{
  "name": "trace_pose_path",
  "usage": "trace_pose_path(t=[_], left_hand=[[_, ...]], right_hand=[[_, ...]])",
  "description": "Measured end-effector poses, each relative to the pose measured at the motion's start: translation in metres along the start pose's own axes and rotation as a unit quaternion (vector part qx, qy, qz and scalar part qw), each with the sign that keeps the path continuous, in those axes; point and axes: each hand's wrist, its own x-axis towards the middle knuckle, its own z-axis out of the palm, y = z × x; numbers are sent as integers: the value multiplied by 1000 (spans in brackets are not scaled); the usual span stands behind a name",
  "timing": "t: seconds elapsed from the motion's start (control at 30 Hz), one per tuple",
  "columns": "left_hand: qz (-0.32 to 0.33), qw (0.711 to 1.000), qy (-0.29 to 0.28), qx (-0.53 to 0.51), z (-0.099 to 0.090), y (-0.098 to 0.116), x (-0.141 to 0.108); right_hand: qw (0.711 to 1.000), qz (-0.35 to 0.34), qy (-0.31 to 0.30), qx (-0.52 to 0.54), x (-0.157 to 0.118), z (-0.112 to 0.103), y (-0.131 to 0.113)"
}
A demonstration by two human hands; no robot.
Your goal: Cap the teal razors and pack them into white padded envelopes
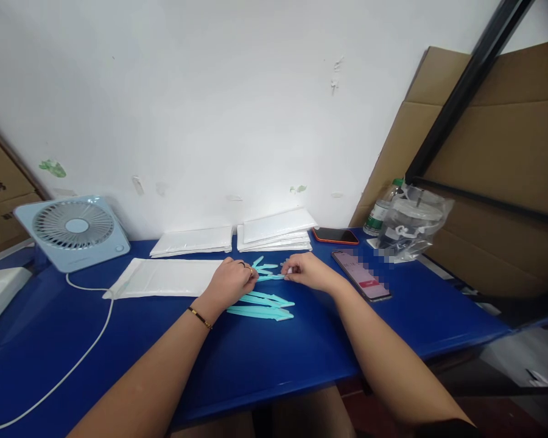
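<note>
My left hand [234, 281], with rings and a bracelet, pinches the left end of a thin turquoise strip [270, 277]. The strip's right end is between the closed fingertips of my right hand [304, 272]. More turquoise pieces [261, 312] lie flat on the blue table just below my hands, and a few small ones [265, 266] lie behind the held strip. Partly behind my left hand is a flat white packet [168, 277].
White packet stacks [274, 234] rest against the wall. A blue fan [75, 228] with a white cable stands left. On the right are a red-edged phone [335, 235], a lit phone [360, 274], a bottle [378, 216] and a bagged cup [413, 222].
</note>
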Motion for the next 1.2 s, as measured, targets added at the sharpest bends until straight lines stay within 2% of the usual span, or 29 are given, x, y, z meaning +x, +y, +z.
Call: trace_pose_path(t=[0.17, 0.27, 0.37, 0.47, 0.6, 0.77, 0.87, 1.03, 1.2], left_hand=[[-8, 999, -2, -33, -1, -1, 0], [-39, 993, -6, -108, -5, -3, -2], [-21, 984, -56, -167, -9, -5, -4], [-5, 977, -101, -188, -11, -4, -6], [-26, 975, -117, -187, -10, -2, -7], [-73, 980, -92, -160, -5, -4, -6], [-96, 982, -65, -146, 0, -6, -5], [-108, 984, -42, -137, 6, -8, -2], [-105, 987, -24, -123, 7, -8, -2]], right_hand=[[1000, -16, 9, -9, 5, 7, -6], [998, 20, 60, -29, 4, -2, 2], [990, 64, 111, -67, 0, -16, 19], [987, 95, 84, -103, -4, -24, 33], [985, 100, 27, -136, -3, -20, 37], [980, 111, -6, -164, 0, -14, 30], [977, 96, -16, -191, 1, -9, 26], [971, 75, -28, -226, 6, 1, 21], [982, 30, -27, -187, 3, 1, 16]])
